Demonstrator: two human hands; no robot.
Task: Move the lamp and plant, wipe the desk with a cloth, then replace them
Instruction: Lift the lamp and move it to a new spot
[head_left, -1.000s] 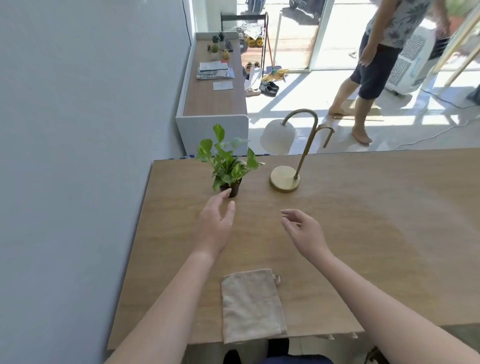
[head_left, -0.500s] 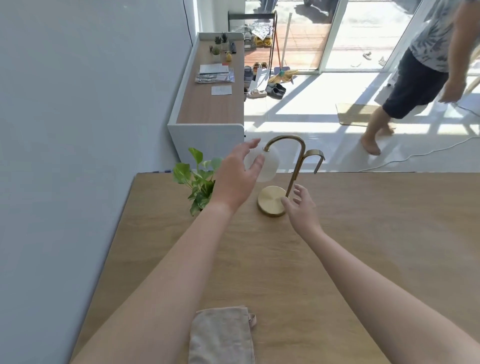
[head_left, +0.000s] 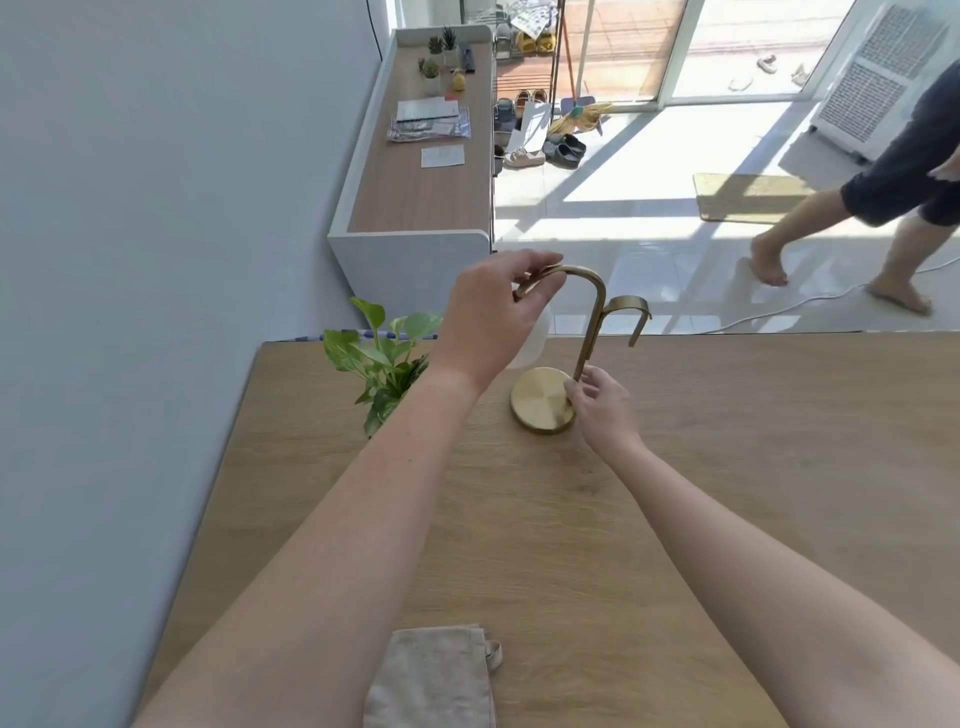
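A brass lamp (head_left: 543, 399) with a round base and curved neck stands near the far edge of the wooden desk (head_left: 727, 467). My left hand (head_left: 493, 312) is closed around the top of the curved neck and hides most of the white shade. My right hand (head_left: 597, 400) pinches the stem just above the base. A small green plant (head_left: 382, 358) stands to the left of the lamp, its pot hidden behind my left forearm. A folded beige cloth (head_left: 434, 675) lies at the desk's near edge.
A grey wall (head_left: 156, 260) runs along the left side of the desk. Beyond the far edge stands a low white cabinet (head_left: 415, 197) with papers and small pots. A person (head_left: 893, 197) walks on the sunlit floor at right, near a white cord.
Both hands have moved forward from above the desk onto the lamp: the left closed on its neck, the right on its stem. The person behind has walked further right.
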